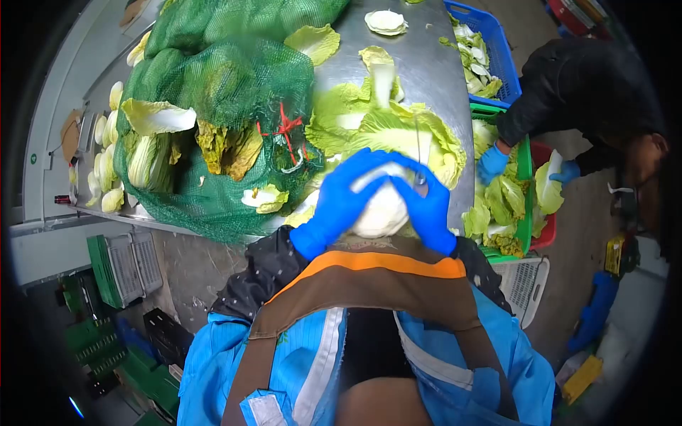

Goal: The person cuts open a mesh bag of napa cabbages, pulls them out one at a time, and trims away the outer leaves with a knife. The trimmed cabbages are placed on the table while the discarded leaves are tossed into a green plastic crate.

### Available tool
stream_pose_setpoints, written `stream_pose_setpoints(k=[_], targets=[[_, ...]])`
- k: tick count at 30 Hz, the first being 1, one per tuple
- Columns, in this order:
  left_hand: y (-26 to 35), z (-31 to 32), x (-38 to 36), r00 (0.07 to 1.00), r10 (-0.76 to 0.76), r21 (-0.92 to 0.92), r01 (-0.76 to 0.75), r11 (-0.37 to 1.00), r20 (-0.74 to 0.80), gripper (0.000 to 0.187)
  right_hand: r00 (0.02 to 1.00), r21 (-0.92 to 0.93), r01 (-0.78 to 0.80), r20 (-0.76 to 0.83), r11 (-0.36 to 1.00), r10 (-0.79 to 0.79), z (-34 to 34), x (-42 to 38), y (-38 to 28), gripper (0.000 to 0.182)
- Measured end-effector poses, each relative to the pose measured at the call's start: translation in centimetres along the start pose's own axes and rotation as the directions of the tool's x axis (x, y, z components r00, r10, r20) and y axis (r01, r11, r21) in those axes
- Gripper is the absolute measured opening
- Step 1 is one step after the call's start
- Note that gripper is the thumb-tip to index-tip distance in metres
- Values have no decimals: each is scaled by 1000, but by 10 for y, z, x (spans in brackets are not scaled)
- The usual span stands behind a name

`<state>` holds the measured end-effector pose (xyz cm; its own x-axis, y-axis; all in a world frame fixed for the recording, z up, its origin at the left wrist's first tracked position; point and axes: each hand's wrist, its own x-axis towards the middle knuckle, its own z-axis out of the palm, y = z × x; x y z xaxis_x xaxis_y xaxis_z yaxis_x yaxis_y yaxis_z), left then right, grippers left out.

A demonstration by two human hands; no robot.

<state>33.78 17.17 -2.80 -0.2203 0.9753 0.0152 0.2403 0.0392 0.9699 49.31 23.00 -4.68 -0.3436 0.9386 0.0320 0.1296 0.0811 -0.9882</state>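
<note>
Both my hands wear blue gloves at the near edge of the metal table. My left hand [344, 195] is curved round the left and top of a pale cabbage head [382, 211]. On its right side, my right hand [428, 202] has its fingers closed round a knife [418, 145], whose thin blade points away from me. Loose yellow-green leaves [398, 131] lie just beyond my hands. To the left, a green mesh sack [234, 78] carries a cabbage [149, 163], wilted leaves [229, 148] and red string [286, 128].
At right, a co-worker's blue-gloved hands [494, 163] handle leaves over a green crate [524, 206]. A blue crate [506, 53] of trimmings stands beyond it. Cabbages [106, 167] line the table's far left. A white crate [522, 280] stands low at right.
</note>
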Motion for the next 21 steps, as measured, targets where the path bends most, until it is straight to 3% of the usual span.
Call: stream_pose_setpoints(k=[1,2,3,5,6,7,9,10,11,13,14,15,17,18,19,20,21], targets=[[-23,-1,3,998,-53,-144,48,988,-35,36,997,91,-68,-40,993,72,2,10,11,36],[-53,-4,7,992,111,204,-95,974,-66,39,997,88,-54,-48,995,58,2,15,20,36],[-52,-8,15,990,128,205,-113,972,-60,39,996,-19,-30,-80,999,29,4,20,29,37],[-48,-10,26,951,278,655,-124,746,-136,49,991,-237,-13,-135,971,-19,8,25,32,37],[-48,-9,26,907,347,717,-77,692,-238,50,986,-147,85,-127,986,-104,8,21,34,41],[-18,-10,16,908,339,714,-68,697,-244,50,988,-150,81,-119,985,-99,4,16,22,41],[46,-10,-5,888,454,399,-444,802,76,48,971,-40,200,-123,979,-204,-1,4,-6,41],[37,-2,-8,890,419,505,-450,737,181,48,976,-23,197,-93,980,-198,3,0,-17,43],[4,5,-9,934,353,443,-339,830,54,42,973,-41,208,-96,977,-211,11,1,-1,40],[-7,-3,5,935,356,410,-330,850,15,33,971,-136,135,-180,981,-159,20,24,30,38],[-5,-10,15,937,320,358,-254,898,-138,28,973,-240,20,-217,971,-74,27,36,43,34],[1,-20,24,824,502,545,-302,782,-264,20,973,-419,39,-192,907,-131,32,44,60,36],[17,-49,16,957,259,722,-86,687,-132,26,970,-406,75,-184,911,-162,48,48,54,36],[25,-50,11,980,112,720,42,692,-164,36,967,-384,129,-156,914,-202,55,48,54,38],[30,-51,7,981,-41,714,168,679,-191,47,968,-373,133,-148,918,-201,59,46,56,38],[9,-54,3,980,-56,726,181,664,-193,70,975,-423,110,-128,899,-180,58,48,57,37],[-7,-62,-2,943,-295,619,324,715,-152,81,981,-475,95,-107,875,-164,55,52,60,37]])
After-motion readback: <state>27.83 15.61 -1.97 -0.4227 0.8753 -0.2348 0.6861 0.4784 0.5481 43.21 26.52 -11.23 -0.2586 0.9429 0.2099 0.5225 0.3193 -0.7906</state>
